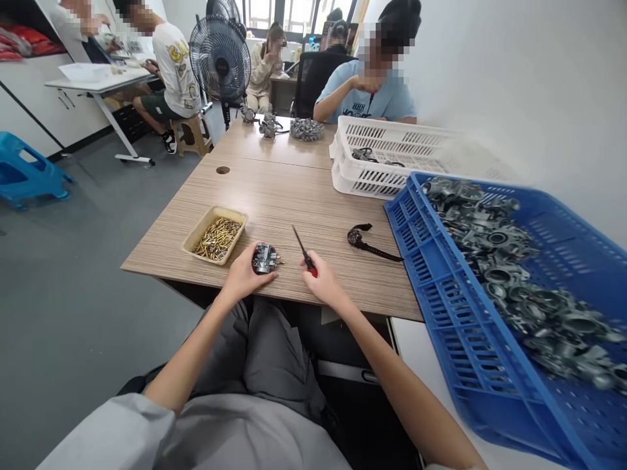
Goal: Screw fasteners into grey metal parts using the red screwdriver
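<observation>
Near the table's front edge, my left hand (247, 271) is closed around a small grey metal carburetor body (265, 258), with a brass-coloured fitting sticking out on its right side. My right hand (321, 279) grips a screwdriver (304, 251) by its red and black handle; the thin shaft points up and to the left, apart from the carburetor. Just left of my left hand stands a cream plastic tray (190, 247) filled with small brass pieces (218, 237).
A black wristwatch (365, 240) lies right of my hands. A blue crate (431, 287) full of carburetors (509, 241) borders the right side, a white crate (372, 186) behind it. More metal parts (306, 129) sit at the table's far end, where a person in blue (343, 98) sits.
</observation>
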